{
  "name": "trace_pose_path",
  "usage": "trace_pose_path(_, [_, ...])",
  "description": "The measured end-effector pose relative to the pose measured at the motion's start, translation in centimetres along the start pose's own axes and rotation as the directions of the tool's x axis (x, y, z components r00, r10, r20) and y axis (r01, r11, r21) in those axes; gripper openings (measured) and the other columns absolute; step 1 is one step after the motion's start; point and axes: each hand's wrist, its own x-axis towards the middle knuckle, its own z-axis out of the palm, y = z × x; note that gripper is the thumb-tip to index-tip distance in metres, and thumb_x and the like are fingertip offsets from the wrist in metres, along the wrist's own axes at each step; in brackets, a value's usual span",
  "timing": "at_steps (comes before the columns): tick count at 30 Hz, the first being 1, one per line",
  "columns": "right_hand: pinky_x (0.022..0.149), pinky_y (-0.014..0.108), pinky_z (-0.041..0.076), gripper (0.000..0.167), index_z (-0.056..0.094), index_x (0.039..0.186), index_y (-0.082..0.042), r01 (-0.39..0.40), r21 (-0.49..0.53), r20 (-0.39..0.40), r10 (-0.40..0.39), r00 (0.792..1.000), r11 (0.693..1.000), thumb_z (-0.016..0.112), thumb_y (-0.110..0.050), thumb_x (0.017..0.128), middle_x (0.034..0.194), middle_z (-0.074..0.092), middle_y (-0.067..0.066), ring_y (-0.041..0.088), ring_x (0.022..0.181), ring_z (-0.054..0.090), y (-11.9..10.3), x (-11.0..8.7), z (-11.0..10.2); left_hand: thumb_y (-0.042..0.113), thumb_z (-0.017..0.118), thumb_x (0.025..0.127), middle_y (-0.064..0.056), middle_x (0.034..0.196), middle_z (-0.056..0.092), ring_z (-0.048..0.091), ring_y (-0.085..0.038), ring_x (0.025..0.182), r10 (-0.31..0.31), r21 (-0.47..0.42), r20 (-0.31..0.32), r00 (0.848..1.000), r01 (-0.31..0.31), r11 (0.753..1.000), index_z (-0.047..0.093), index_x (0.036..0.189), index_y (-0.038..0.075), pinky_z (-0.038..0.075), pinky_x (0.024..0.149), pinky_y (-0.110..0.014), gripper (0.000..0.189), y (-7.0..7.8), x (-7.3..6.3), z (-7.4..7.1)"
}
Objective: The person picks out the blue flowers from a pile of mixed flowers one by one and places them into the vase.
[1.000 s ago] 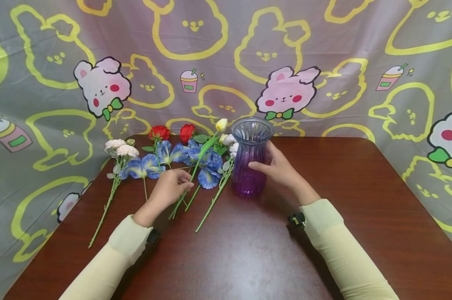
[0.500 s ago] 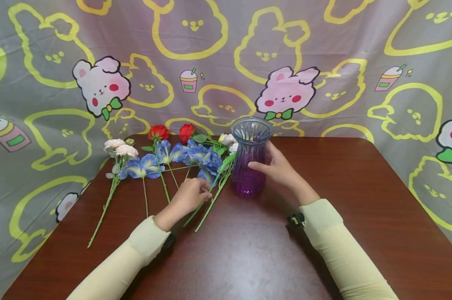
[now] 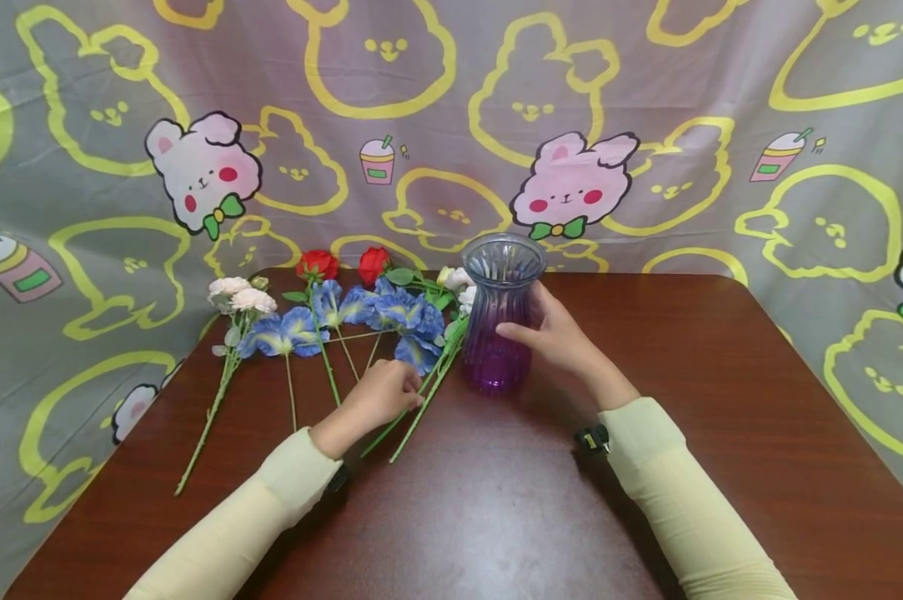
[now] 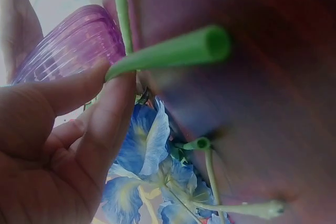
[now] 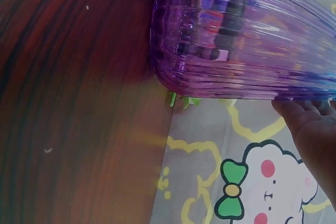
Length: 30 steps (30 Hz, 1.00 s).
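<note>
My left hand (image 3: 379, 393) pinches the green stem (image 4: 170, 53) of a tulip between thumb and fingers, its cut end jutting out toward the left wrist camera. The tulip's bloom is hidden in the head view, its upper stem leaning toward the vase. My right hand (image 3: 564, 337) holds the side of an upright ribbed glass vase (image 3: 499, 333), purple at the bottom and greyish at the rim. Blue irises (image 3: 286, 332) lie just beyond my left hand. White flowers (image 3: 454, 278) on a long stem lie partly behind the vase.
Two red roses (image 3: 373, 265) lie at the table's back edge. A pale pink carnation-like spray (image 3: 252, 300) lies at the left, its stem pointing to the front. Behind the brown table (image 3: 691, 375) hangs a grey curtain (image 3: 451, 100) with cartoon prints.
My left hand has moved right and slightly toward me with the tulip. Its yellow bloom, seen beside the vase a second ago, is out of sight. My right hand and the vase have stayed put.
</note>
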Motion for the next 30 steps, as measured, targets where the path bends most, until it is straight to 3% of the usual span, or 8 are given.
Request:
trace_pose_path(15, [0.107,0.044,0.036,0.075,0.025,0.150,0.000,-0.006,0.000,0.012,0.006,1.000,1.000,0.068,0.002,0.089,0.144,0.042,0.021,0.032,0.132,0.043,0.2,0.1,-0.1,0.016,0.083,0.077,0.005,0.065,0.063,0.060,-0.013,0.064,0.006,0.090,0.102,0.995,-0.016,0.996,0.068,0.073,0.010,0.051,0.063,-0.032,0.017,0.1,0.3,0.0])
trace_pose_path(25, [0.107,0.043,0.035,0.075,0.025,0.150,0.000,-0.008,-0.013,0.011,0.008,1.000,1.000,0.068,0.002,0.088,0.145,0.042,0.021,0.032,0.132,0.042,0.3,0.0,-0.1,0.013,0.079,0.081,0.000,0.078,0.070,0.067,-0.015,0.075,0.029,0.042,0.121,0.992,-0.034,0.999,0.073,0.089,0.006,0.053,0.070,-0.033,0.012,-0.5,0.0,-1.3])
trace_pose_path(30, [0.107,0.045,0.035,0.075,0.025,0.150,0.000,0.013,-0.001,0.007,-0.013,1.000,1.000,0.068,0.002,0.088,0.144,0.042,0.021,0.034,0.132,0.043,1.0,0.1,-0.2,0.012,0.076,0.084,-0.004,0.084,0.070,0.067,-0.019,0.080,0.038,0.018,0.075,0.996,-0.039,0.999,0.071,0.100,0.001,0.054,0.072,-0.036,0.019,-1.4,0.1,-2.7])
